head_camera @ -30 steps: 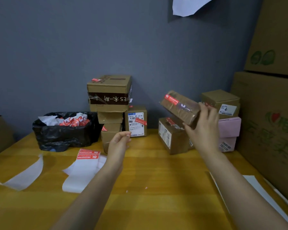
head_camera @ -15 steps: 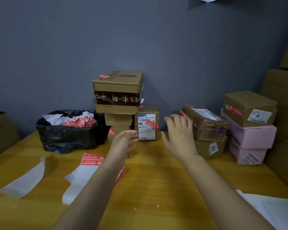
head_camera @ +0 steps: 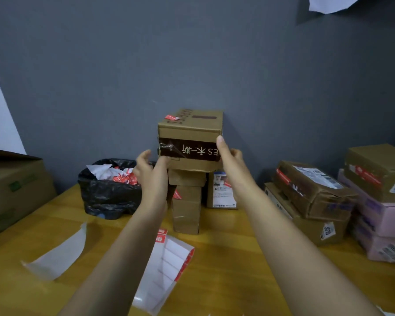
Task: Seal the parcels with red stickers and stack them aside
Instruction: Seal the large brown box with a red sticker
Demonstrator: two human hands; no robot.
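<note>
Top parcel (head_camera: 190, 135) sits gripped between left hand (head_camera: 151, 171) and right hand (head_camera: 232, 159).

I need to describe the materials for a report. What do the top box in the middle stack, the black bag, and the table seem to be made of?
Top box: brown cardboard, matte, with creased edges and a glossy dark tape band.
Black bag: thin plastic film, probably; it is wrinkled and shiny.
Table: yellow wood or wood-look laminate, smooth with a slight sheen; grain lines show, but which one is unclear.

A stack of parcels (head_camera: 187, 179) stands at twelve o'clock on the table (head_camera: 226, 270), bin bag (head_camera: 107, 192) at ten, sealed parcels (head_camera: 342, 197) at two, sticker sheet (head_camera: 167, 267) before the stack.
</note>
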